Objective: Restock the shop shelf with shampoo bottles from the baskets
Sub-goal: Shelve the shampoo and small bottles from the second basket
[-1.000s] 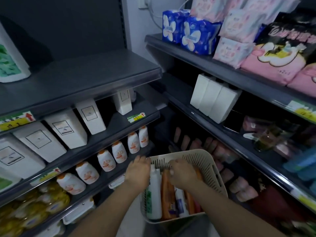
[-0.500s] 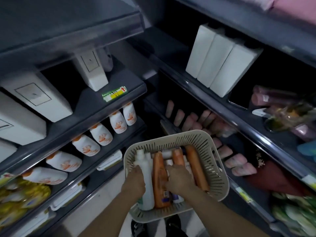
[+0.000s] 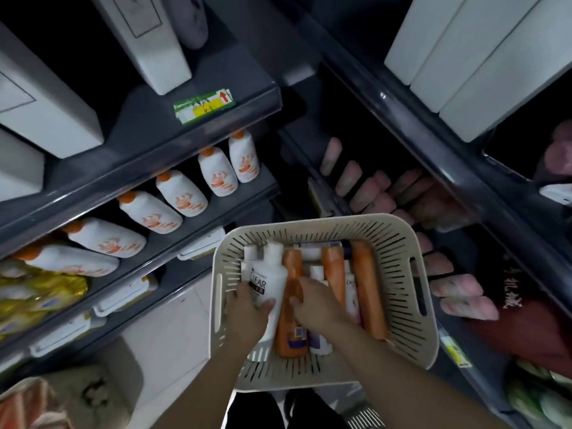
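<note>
Dark shelving fills the view from nine to three o'clock, a row of white, orange-capped bottles lying at ten. Below centre sits the slotted cream basket, packed with shampoo. The left hand wraps around the white bottle; the right hand curls its fingers over an orange bottle. Smooth rigid plastic, probably fairly heavy and slippery, so grip mid-body rather than the cap.
</note>
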